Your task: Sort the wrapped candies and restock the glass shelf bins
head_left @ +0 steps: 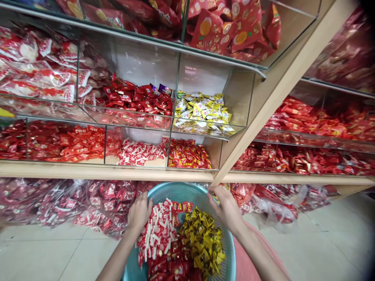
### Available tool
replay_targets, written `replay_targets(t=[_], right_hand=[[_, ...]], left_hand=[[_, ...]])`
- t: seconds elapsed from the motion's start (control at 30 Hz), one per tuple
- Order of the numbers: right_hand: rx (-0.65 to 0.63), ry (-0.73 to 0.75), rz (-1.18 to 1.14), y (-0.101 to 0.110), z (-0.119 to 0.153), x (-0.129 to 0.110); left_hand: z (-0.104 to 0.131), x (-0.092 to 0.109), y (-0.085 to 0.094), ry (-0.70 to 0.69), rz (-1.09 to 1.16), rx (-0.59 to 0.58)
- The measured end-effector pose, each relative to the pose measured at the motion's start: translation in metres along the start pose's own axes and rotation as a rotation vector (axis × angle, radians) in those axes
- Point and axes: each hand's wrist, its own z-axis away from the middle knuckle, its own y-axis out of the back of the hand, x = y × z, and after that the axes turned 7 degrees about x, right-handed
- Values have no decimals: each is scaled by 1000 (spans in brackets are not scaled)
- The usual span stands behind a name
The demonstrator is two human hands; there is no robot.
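Note:
A teal plastic basket (pixel 231 249) with a perforated wall is held between my two hands. My left hand (pixel 139 212) grips its left rim, fingers curled over the edge. On the opposite side, my right hand (pixel 227 208) is closed on the right rim, with some fingertips hidden. Inside lie red-and-white wrapped candies (pixel 159 228) on the left. Yellow-and-black wrapped candies (pixel 205 242) fill the right part, and dark red wrapped candies (pixel 172 265) are nearest me. A few red-and-yellow packets (pixel 183 207) rest near the back.
Wooden shelving (pixel 181 174) with glass-fronted compartments of wrapped sweets stands ahead, its lower ledge just beyond the basket. Plastic bags of red sweets (pixel 111 203) sit on the tiled floor (pixel 41 253) under it. A pink tub (pixel 249 249) is partly hidden at the basket's right.

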Motion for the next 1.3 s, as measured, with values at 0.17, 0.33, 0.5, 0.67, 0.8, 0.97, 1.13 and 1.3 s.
replay_targets(t=[0.17, 0.33, 0.5, 0.67, 0.8, 0.97, 1.13, 1.3], right_hand=[[81, -60, 165, -4, -84, -7], [-95, -245, 492, -23, -131, -6], [-199, -339, 550, -31, -137, 0], [-120, -332, 533, -30, -135, 5], [22, -301, 485, -15, -131, 0], [194, -174, 207, 19, -100, -22], [-141, -39, -190, 0, -42, -36], [-522, 28, -37, -71, 0, -26]], left_hand=[[0, -2, -2, 0, 26, 2], [1, -2, -2, -7, 38, 13], [2, -1, 2, -19, 21, 16], [2, 1, 4, -3, 28, 12], [1, -1, 1, -12, 34, 16], [1, -1, -2, 10, 39, -12], [1, 1, 0, 11, 0, -3], [1, 0, -2, 3, 24, -1]])
